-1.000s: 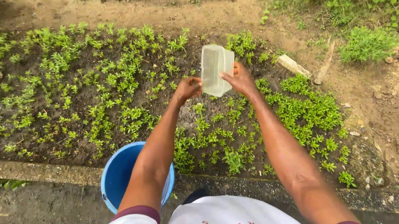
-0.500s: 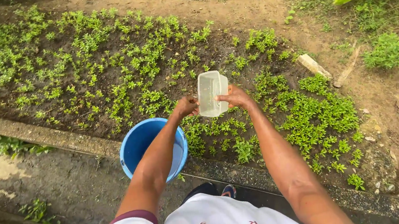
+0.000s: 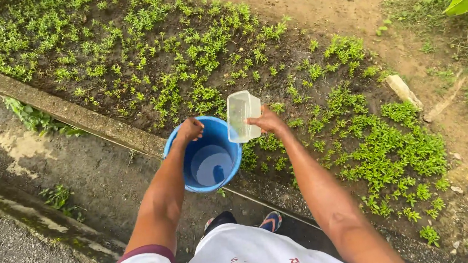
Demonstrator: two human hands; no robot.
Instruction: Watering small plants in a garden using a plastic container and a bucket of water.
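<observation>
— Where's the tub?
— My right hand (image 3: 267,123) pinches the clear plastic tub (image 3: 242,115) over the blue bucket (image 3: 208,154); left hand (image 3: 190,129) curled at its rim.
— Advice?
— I'd dip it level, I think.

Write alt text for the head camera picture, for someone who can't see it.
Seen from above, a person's right hand holds a clear plastic container at the rim of a blue bucket with some water in it, while the left hand is at the bucket's far rim. Beyond a concrete curb lies a seedling bed.
</observation>
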